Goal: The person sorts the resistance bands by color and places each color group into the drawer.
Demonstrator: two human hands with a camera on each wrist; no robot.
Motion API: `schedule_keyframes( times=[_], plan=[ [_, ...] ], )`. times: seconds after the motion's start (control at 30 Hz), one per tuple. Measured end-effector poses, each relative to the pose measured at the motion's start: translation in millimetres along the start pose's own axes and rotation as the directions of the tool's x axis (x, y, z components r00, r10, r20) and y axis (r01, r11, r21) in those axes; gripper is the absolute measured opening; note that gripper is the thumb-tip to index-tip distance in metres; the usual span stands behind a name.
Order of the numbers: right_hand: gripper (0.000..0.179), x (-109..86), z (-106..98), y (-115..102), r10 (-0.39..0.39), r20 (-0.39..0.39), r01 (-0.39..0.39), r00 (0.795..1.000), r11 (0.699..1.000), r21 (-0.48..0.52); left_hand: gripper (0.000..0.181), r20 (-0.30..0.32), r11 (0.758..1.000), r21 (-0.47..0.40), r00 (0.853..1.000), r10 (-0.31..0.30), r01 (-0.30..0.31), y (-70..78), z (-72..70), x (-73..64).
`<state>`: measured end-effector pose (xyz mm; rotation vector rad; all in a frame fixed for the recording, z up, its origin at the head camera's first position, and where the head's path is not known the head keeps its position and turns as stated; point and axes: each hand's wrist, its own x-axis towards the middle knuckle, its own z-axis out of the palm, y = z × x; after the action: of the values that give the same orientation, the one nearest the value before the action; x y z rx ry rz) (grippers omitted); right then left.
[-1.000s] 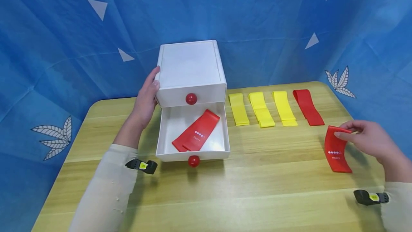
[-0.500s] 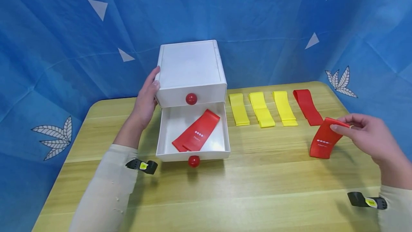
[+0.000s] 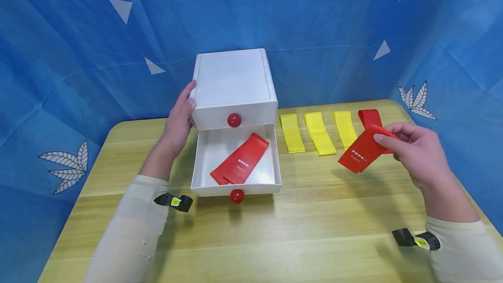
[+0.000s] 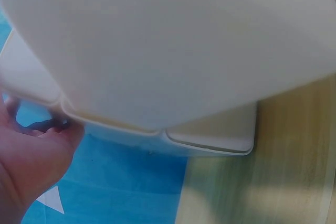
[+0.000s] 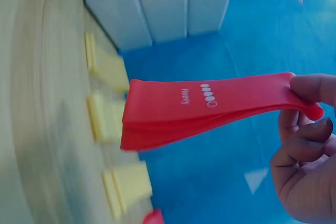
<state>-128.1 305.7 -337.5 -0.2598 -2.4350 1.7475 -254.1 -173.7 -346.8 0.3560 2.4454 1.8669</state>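
Note:
My right hand [image 3: 418, 154] pinches one end of a folded red resistance band [image 3: 362, 151] between thumb and fingers. The band's free end hangs down to the left, with "Heavy" and a row of dots printed on it [image 5: 205, 95]. My left hand [image 3: 178, 123] rests against the left side of a white drawer cabinet [image 3: 233, 80], its fingers along the wall. In the left wrist view, that hand [image 4: 37, 153] shows at the cabinet's edge. The lower drawer [image 3: 206, 147] is pulled out, and another red resistance band [image 3: 242, 160] lies slanted inside it.
Right of the cabinet, three folded yellow bands, the nearest one to it [image 3: 292, 133] included, lie in a row on the wooden table [image 3: 306, 230]. A red band [image 3: 369, 117] ends the row, partly covered by the held one. Blue cloth [image 3: 314, 25] hangs behind.
My right hand has carried the red resistance band leftward and up from the table's right side, toward the row of bands. My left hand has stayed at the cabinet.

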Motion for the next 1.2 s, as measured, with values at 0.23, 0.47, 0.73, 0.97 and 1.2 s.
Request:
schedule_keyframes(
  times=[0.23, 0.47, 0.73, 0.97, 1.2],
  plan=[
    [0.009, 2.6, 36, -23, -0.049, 0.020, 0.041, 0.999, 0.949, 0.312, 0.054, -0.002, 1.000, 0.015, 1.000, -0.007, 0.007, 0.1, -0.5, -0.9],
    [0.009, 4.8, 66, -53, -0.142, 0.009, 0.124, 0.990, 0.887, 0.445, 0.054, -0.006, 1.000, 0.011, 1.000, -0.009, 0.009, 0.0, -0.1, -0.3],
    [0.013, 3.0, 99, -89, -0.213, 0.015, 0.170, 0.977, 0.816, 0.553, 0.053, -0.003, 1.000, -0.012, 1.000, -0.010, 0.010, 1.8, -0.3, -0.1],
    [0.009, 0.6, 138, -106, -0.270, 0.019, 0.217, 0.963, 0.812, 0.541, 0.053, -0.007, 1.000, -0.007, 1.000, -0.008, 0.008, 1.8, 0.0, 0.4],
    [0.012, -7.4, 180, -110, -0.245, 0.106, 0.152, 0.964, 0.832, 0.534, 0.054, -0.004, 1.000, -0.002, 1.000, -0.012, 0.012, 1.1, -0.1, 0.0]
  ],
)
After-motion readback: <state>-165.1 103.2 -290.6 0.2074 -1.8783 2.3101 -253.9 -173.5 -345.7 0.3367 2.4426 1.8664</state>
